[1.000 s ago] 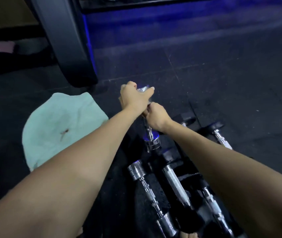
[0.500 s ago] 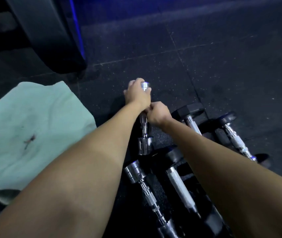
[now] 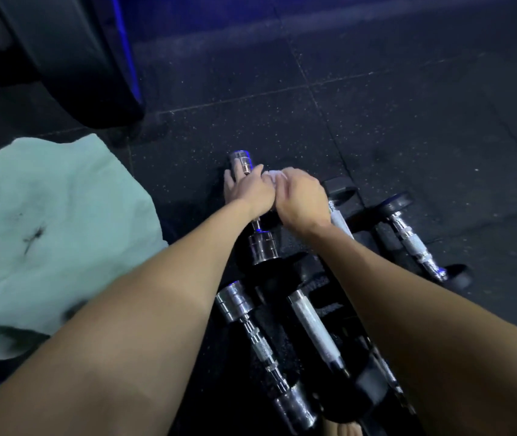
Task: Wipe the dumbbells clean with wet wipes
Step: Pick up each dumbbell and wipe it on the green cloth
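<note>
A small chrome dumbbell (image 3: pixel 261 247) lies on the dark floor, its far head (image 3: pixel 240 159) pointing away from me. My left hand (image 3: pixel 247 191) is closed around its handle. My right hand (image 3: pixel 302 201) presses a white wet wipe (image 3: pixel 274 175) against the handle, right beside the left hand; only a corner of the wipe shows. Closer to me lie another chrome dumbbell (image 3: pixel 263 347) and a black-headed dumbbell with a white grip (image 3: pixel 313 332). Two more black-headed dumbbells (image 3: pixel 414 243) lie to the right.
A pale green towel (image 3: pixel 49 240) with a dark stain lies on the floor at left. A large black machine part with a blue-lit edge (image 3: pixel 71 58) stands at the back left. Dark speckled rubber floor tiles (image 3: pixel 376 105) extend beyond the dumbbells.
My left hand slid from the dumbbell's far head down onto the handle, uncovering the chrome end. My right hand moved up beside it, and the white wipe now shows.
</note>
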